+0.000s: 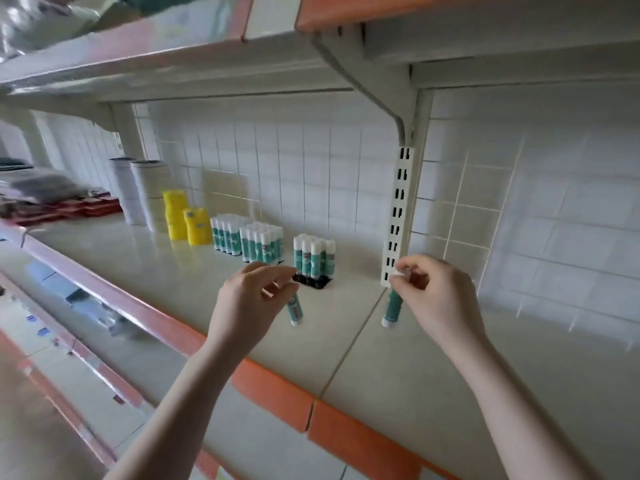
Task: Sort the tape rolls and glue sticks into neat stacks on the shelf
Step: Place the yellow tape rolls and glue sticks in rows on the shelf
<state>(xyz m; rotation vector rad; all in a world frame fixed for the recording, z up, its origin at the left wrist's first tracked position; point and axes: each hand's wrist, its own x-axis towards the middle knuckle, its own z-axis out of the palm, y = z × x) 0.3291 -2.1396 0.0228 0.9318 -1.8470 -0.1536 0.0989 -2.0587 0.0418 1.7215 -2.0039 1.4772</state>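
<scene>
My left hand (251, 299) pinches a green-and-white glue stick (295, 311) by its top, the stick hanging down over the shelf (194, 282). In my right hand (436, 296) a second glue stick (392, 310) hangs the same way, gripped at its white cap. Just behind my hands a small block of upright glue sticks (313, 258) stands on a black base. Two larger blocks of glue sticks (261, 242) stand further left. White tape rolls (149, 192) are stacked in two tall columns at the back left.
Yellow packets (187, 221) stand between the tape stacks and the glue sticks. Red and dark packaged goods (52, 199) lie at the far left. A slotted upright post (398, 216) rises behind my right hand. An orange-edged shelf (381, 12) hangs overhead.
</scene>
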